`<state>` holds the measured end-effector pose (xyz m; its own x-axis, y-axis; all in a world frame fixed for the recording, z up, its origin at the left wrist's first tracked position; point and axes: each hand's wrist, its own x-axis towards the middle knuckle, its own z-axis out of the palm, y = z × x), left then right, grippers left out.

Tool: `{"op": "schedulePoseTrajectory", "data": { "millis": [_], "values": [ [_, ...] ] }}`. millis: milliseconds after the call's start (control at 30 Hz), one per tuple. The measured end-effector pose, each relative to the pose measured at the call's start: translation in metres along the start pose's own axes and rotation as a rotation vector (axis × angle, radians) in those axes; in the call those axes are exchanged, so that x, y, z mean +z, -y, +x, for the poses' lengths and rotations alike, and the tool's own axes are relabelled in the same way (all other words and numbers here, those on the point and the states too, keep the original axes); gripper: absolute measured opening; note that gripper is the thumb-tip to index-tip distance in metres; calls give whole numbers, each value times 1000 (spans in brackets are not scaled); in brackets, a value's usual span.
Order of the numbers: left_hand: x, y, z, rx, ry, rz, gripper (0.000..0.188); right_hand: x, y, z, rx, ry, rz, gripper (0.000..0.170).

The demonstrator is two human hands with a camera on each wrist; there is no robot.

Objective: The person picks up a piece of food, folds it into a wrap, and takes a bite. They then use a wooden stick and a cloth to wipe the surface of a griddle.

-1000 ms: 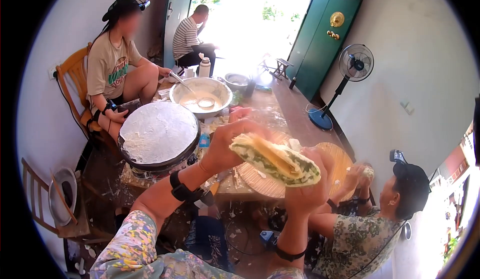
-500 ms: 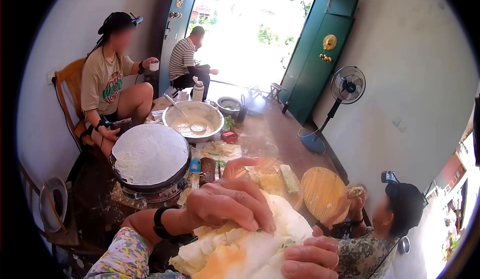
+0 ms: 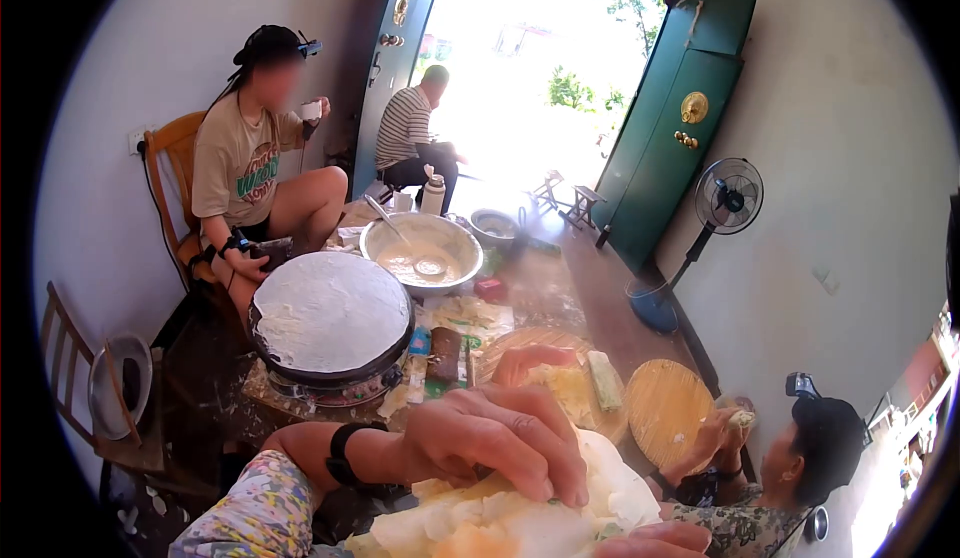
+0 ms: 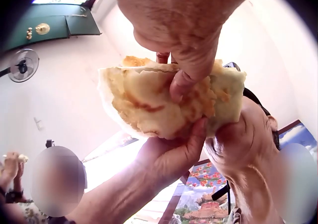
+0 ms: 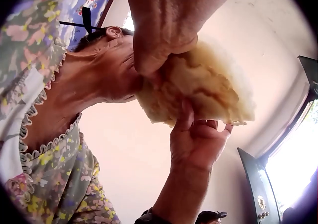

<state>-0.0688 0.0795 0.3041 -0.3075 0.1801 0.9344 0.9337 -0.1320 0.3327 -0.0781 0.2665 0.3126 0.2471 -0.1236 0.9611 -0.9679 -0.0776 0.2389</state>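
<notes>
A folded, browned flatbread (image 3: 500, 523) is at the bottom of the head view, held between both hands. The left hand (image 3: 495, 438) pinches its upper edge from the left, with thumb and fingers on opposite faces in the left wrist view. The right hand (image 3: 660, 538) grips the other side, mostly cut off by the frame edge. In the left wrist view, browned patches show on the bread (image 4: 149, 102), with the right hand (image 4: 171, 157) below it. The right wrist view shows the bread (image 5: 198, 85) against the wearer's mouth area, which the right hand (image 5: 174, 28) partly hides.
A round griddle (image 3: 330, 313) bearing a white sheet stands left of a batter bowl (image 3: 450, 248) with a ladle. Beyond the hands lie a round woven board (image 3: 670, 413) and a green-edged roll (image 3: 604, 380). A seated person (image 3: 245, 158) lifts a cup; another (image 3: 790, 458) holds food at right.
The bread has come from out in front, its green filling showing, down close to the wearer. The person at left has let go of the ladle and raised a cup.
</notes>
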Motion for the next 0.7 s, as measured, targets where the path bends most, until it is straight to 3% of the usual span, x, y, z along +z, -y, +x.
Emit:
{"op": "schedulePoseTrajectory", "data": {
  "millis": [233, 700],
  "values": [
    [-6, 0, 6, 19, 49, 43, 14, 19, 9, 4, 37, -162, -140, 11],
    [-6, 1, 14, 52, 45, 86, 12, 12, 12, 0, 82, -138, -130, 14]
  ]
}}
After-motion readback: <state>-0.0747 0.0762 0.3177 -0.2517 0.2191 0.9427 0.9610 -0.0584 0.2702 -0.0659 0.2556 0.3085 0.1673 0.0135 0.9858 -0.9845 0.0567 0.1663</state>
